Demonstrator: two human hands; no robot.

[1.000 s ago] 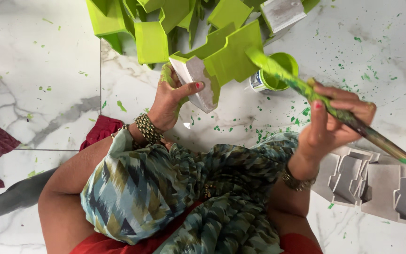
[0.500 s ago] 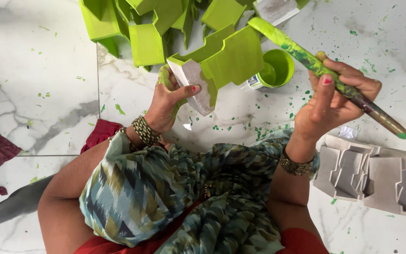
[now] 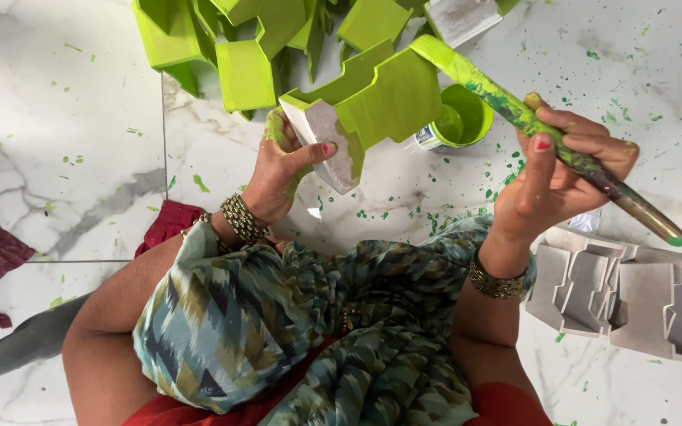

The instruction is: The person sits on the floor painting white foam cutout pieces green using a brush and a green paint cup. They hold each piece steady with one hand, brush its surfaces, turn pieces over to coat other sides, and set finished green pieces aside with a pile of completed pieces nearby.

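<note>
Where fingers (image 3: 307,155) curl: green piece (image 3: 372,99).

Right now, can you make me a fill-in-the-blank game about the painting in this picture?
1. The right hand holds a long ____ smeared with paint.
2. The left hand holds a stepped piece that is mostly painted ____.
3. The small paint pot stands on the ____ floor.
4. The unpainted pieces by the right arm are ____ in colour.

Missing words: brush; green; marble; grey

Patterned teal-green scarf, beaded bracelets (image 3: 240,218), seemingly red garment.
</note>
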